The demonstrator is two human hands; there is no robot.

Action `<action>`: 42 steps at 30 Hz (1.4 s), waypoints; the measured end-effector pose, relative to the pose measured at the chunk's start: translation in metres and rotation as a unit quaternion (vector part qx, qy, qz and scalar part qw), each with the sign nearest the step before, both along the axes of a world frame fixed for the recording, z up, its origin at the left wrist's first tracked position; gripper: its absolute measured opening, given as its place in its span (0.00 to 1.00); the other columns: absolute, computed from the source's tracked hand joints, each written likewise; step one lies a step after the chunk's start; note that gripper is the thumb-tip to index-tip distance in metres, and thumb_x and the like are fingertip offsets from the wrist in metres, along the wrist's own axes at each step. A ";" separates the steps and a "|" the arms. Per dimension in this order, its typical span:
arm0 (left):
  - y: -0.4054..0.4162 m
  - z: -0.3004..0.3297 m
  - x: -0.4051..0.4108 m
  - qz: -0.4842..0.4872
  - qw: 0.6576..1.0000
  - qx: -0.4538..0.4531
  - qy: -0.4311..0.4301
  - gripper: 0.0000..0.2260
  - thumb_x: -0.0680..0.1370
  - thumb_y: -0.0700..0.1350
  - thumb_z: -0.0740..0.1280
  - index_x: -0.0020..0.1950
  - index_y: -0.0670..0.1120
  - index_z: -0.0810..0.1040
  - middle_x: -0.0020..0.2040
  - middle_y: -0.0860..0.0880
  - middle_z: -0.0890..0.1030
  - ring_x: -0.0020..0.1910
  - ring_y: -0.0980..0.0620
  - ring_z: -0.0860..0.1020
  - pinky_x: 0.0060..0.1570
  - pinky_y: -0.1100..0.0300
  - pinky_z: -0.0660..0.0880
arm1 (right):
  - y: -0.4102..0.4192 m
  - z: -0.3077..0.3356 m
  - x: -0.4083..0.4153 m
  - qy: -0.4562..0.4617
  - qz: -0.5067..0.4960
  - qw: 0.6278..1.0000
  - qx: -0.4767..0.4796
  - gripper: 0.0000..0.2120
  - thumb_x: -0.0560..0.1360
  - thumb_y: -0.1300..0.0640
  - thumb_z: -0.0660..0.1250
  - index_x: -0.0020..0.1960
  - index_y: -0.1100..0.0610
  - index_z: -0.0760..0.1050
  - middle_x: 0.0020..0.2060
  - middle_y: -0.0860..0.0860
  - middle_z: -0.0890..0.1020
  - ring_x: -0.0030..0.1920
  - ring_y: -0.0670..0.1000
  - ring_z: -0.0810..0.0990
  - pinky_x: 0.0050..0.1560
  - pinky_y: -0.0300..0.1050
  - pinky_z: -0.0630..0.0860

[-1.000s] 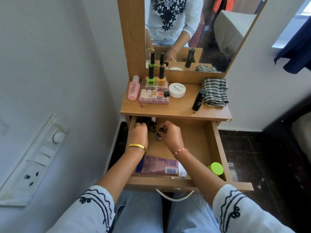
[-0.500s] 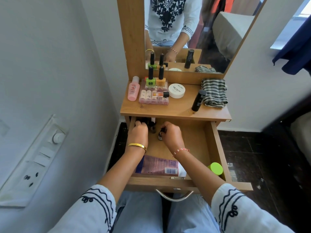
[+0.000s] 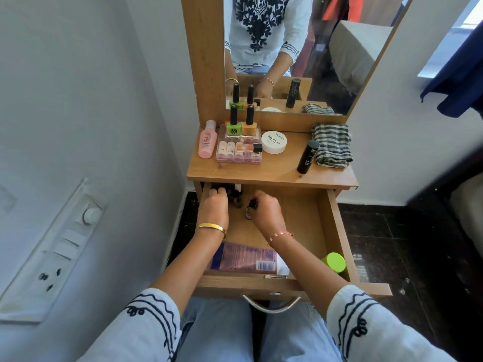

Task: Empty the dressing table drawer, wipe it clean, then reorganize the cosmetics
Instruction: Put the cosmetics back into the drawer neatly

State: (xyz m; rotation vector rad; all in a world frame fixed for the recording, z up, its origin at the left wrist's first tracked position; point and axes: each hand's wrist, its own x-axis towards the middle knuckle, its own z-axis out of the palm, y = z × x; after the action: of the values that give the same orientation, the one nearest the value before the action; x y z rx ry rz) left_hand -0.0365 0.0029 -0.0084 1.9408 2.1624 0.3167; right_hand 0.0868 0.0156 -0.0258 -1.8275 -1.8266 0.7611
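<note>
A tube [image 3: 245, 259] lies along the near wall of the open drawer [image 3: 337, 226], a green lid [image 3: 334, 262] at its right. Farther in, my right hand [image 3: 265, 211] pinches a small bottle [image 3: 248, 212]; my left hand [image 3: 215, 203] curls over dark bottles [image 3: 235, 197] at the far left corner. Polishes [image 3: 241, 128] stand on the top.

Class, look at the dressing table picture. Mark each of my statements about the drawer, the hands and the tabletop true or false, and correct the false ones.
1. The drawer is open. True.
2. The right hand pinches a small bottle. True.
3. The striped cloth lies in the drawer. False: it lies on the tabletop.
4. The green-capped container stands on the tabletop. False: it is in the drawer's near right corner.
5. The left hand reaches into the drawer's far left corner. True.
</note>
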 end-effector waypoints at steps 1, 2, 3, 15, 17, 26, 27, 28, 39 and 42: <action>0.000 0.000 0.000 0.003 1.000 0.000 -0.007 0.11 0.77 0.33 0.59 0.59 0.39 0.70 0.58 0.39 0.73 0.53 0.41 0.77 0.51 0.53 0.75 | 0.000 0.001 0.000 -0.002 0.003 1.000 0.005 0.11 0.74 0.62 0.67 0.56 0.59 0.75 0.50 0.56 0.80 0.49 0.53 0.79 0.51 0.47 0.79; 0.000 0.000 -0.001 0.006 1.000 0.001 -0.013 0.11 0.77 0.34 0.59 0.59 0.39 0.70 0.58 0.40 0.74 0.54 0.41 0.77 0.52 0.53 0.75 | -0.001 0.002 -0.001 -0.005 0.006 1.000 0.014 0.11 0.74 0.60 0.67 0.55 0.59 0.75 0.50 0.55 0.79 0.49 0.52 0.79 0.50 0.46 0.79; 0.000 0.000 -0.002 0.008 1.000 0.001 -0.020 0.11 0.77 0.34 0.60 0.58 0.40 0.70 0.58 0.40 0.74 0.54 0.41 0.77 0.51 0.53 0.75 | -0.002 0.004 -0.003 -0.008 0.009 1.000 0.026 0.11 0.74 0.59 0.67 0.55 0.59 0.74 0.50 0.54 0.79 0.49 0.52 0.78 0.50 0.45 0.78; 0.005 0.001 -0.023 -0.086 0.991 0.089 0.042 0.14 0.77 0.36 0.59 0.61 0.44 0.75 0.54 0.45 0.80 0.57 0.46 0.74 0.55 0.54 0.72 | 0.011 0.010 -0.027 -0.111 0.043 0.992 0.035 0.12 0.76 0.55 0.65 0.57 0.58 0.74 0.50 0.55 0.82 0.50 0.56 0.80 0.47 0.50 0.78; 0.006 -0.002 -0.026 -0.110 0.989 0.080 0.062 0.16 0.76 0.36 0.59 0.63 0.44 0.75 0.56 0.45 0.81 0.58 0.46 0.74 0.61 0.54 0.69 | 0.012 0.009 -0.029 -0.120 0.035 0.992 0.033 0.10 0.76 0.55 0.64 0.56 0.57 0.75 0.49 0.54 0.82 0.49 0.55 0.80 0.46 0.48 0.78; 0.005 -0.008 -0.031 -0.128 0.989 0.031 0.068 0.16 0.76 0.40 0.59 0.64 0.46 0.73 0.59 0.48 0.79 0.63 0.47 0.71 0.70 0.50 0.60 | 0.016 0.009 -0.030 -0.085 0.006 0.996 0.014 0.10 0.76 0.55 0.65 0.55 0.57 0.77 0.49 0.54 0.83 0.49 0.56 0.81 0.48 0.50 0.79; 0.005 -0.007 -0.031 -0.128 0.989 0.029 0.068 0.16 0.76 0.40 0.59 0.64 0.46 0.73 0.59 0.48 0.79 0.63 0.47 0.70 0.70 0.50 0.60 | 0.016 0.008 -0.030 -0.080 0.001 0.997 0.013 0.10 0.76 0.55 0.65 0.54 0.58 0.77 0.49 0.55 0.83 0.49 0.56 0.81 0.48 0.50 0.79; 0.004 -0.006 -0.031 -0.126 0.989 0.029 0.069 0.16 0.76 0.40 0.59 0.64 0.47 0.73 0.59 0.48 0.79 0.64 0.47 0.70 0.70 0.50 0.59 | 0.016 0.008 -0.030 -0.079 -0.002 0.997 0.013 0.10 0.76 0.55 0.65 0.54 0.58 0.76 0.49 0.55 0.83 0.49 0.56 0.81 0.48 0.50 0.79; 0.001 -0.002 -0.031 -0.110 0.993 0.017 0.037 0.17 0.77 0.42 0.59 0.66 0.47 0.71 0.63 0.48 0.77 0.66 0.48 0.69 0.71 0.51 0.58 | 0.011 0.010 -0.033 -0.060 0.005 0.998 0.006 0.11 0.76 0.55 0.65 0.56 0.58 0.75 0.49 0.56 0.83 0.50 0.56 0.81 0.48 0.50 0.79; -0.001 -0.001 -0.033 -0.104 0.994 0.045 0.004 0.16 0.77 0.41 0.60 0.64 0.46 0.74 0.59 0.47 0.79 0.61 0.47 0.73 0.68 0.51 0.64 | 0.006 0.012 -0.031 -0.069 0.018 0.997 0.014 0.12 0.75 0.55 0.66 0.56 0.59 0.75 0.49 0.56 0.82 0.50 0.57 0.80 0.48 0.51 0.78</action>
State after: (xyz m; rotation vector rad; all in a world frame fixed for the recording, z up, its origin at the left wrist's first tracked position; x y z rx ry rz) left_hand -0.0692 0.0018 -0.0098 2.1973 1.9574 0.3751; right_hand 0.0557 0.0213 -0.0137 -1.8746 -1.9505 0.6329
